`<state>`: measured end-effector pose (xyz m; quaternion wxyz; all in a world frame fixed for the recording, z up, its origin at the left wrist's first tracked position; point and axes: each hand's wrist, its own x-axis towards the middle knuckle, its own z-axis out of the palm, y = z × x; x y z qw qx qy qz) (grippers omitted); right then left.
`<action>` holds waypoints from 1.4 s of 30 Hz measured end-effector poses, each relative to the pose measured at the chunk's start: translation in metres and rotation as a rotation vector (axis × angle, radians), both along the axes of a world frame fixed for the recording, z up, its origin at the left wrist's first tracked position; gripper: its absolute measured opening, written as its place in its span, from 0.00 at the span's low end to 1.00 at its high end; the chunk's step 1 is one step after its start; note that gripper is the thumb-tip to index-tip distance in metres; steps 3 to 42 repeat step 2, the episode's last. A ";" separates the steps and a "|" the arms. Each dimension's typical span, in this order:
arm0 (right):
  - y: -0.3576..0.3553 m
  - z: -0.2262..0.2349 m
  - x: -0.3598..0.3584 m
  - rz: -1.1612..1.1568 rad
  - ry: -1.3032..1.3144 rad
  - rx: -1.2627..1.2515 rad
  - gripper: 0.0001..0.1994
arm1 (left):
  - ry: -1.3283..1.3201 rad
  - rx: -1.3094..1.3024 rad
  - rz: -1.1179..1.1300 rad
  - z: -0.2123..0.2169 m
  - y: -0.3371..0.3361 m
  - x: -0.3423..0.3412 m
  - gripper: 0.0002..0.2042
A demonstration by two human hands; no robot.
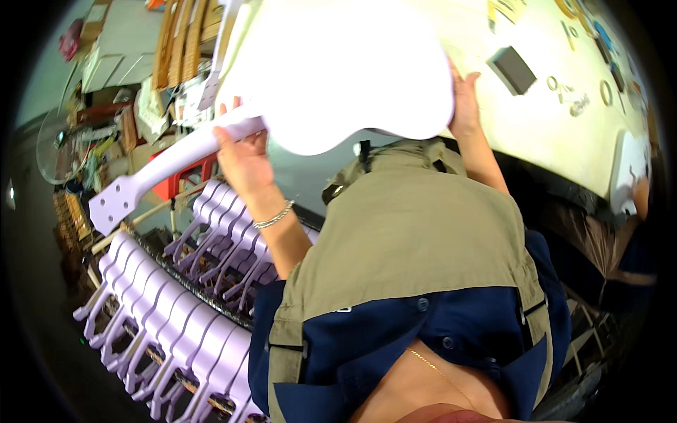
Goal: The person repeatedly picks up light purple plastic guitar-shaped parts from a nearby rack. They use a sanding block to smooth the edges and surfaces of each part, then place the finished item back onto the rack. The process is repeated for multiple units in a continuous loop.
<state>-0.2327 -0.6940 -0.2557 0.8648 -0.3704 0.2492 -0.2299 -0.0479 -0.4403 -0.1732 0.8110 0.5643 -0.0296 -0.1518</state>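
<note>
A pale lilac ukulele (183,150) is held up over the worktable in front of me. Bright glare washes out its body. Its neck points to the lower left and ends in a headstock with small holes. Around the neck, close to the body, my left hand (248,166) is closed. My right hand (464,106) grips the rounded right side of the body; its fingers are partly hidden behind the edge, while the thumb shows.
A dark grey block (513,70) and several small rings lie on the cream worktable (486,123). Racked lilac instruments (162,296) hang in rows at lower left. Wooden strips (185,42) stand at upper left. Another person's arm (640,197) shows at the right edge beside a white object (623,173).
</note>
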 end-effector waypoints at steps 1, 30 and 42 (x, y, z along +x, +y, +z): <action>0.000 -0.004 0.000 0.013 -0.053 0.100 0.44 | 0.010 -0.019 0.006 0.002 -0.001 -0.004 0.29; 0.004 -0.002 0.009 0.028 -0.070 0.111 0.44 | -0.012 -0.022 -0.122 -0.013 0.014 0.011 0.30; 0.004 -0.002 0.009 0.028 -0.070 0.111 0.44 | -0.012 -0.022 -0.122 -0.013 0.014 0.011 0.30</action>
